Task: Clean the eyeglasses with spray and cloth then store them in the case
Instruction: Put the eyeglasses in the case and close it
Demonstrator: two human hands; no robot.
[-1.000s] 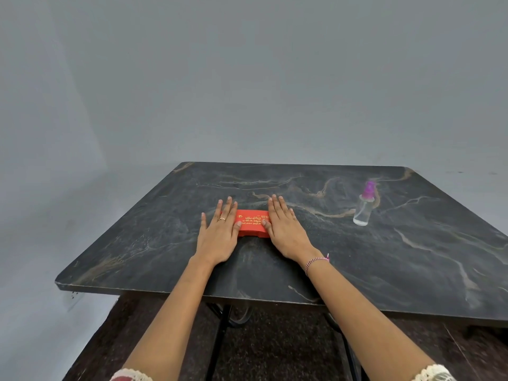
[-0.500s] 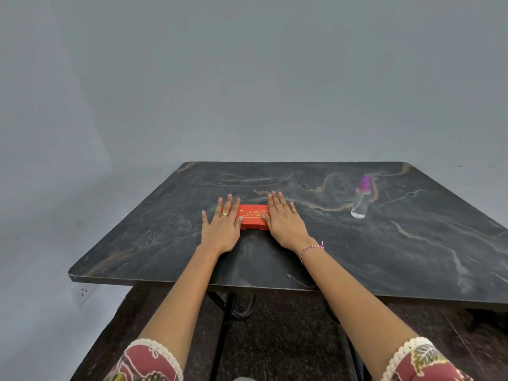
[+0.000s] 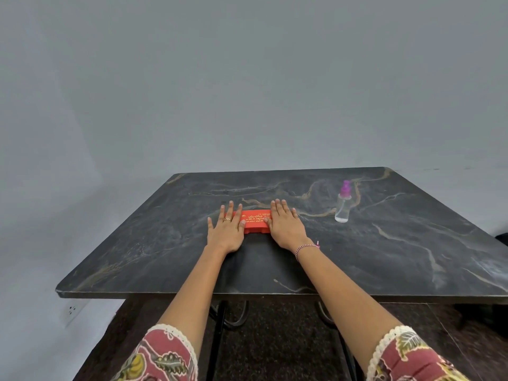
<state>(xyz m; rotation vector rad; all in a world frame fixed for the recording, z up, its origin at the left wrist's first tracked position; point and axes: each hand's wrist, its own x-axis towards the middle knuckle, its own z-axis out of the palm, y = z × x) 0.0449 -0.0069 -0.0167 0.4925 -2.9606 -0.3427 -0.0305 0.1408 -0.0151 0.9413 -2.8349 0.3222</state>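
Resting flat on counter: left hand and right hand, fingers straight, flanking closed red glasses case. Spray bottle upright right of case.

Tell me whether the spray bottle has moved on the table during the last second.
No. The spray bottle stands beside the same curved brown vein of the table as before; only the camera view has shifted.

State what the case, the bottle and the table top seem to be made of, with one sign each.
Case: probably hard plastic, matte red, moulded edge.
Bottle: clear plastic or glass, see-through.
Table top: stone or stone-look laminate, dark, veined, faint sheen.
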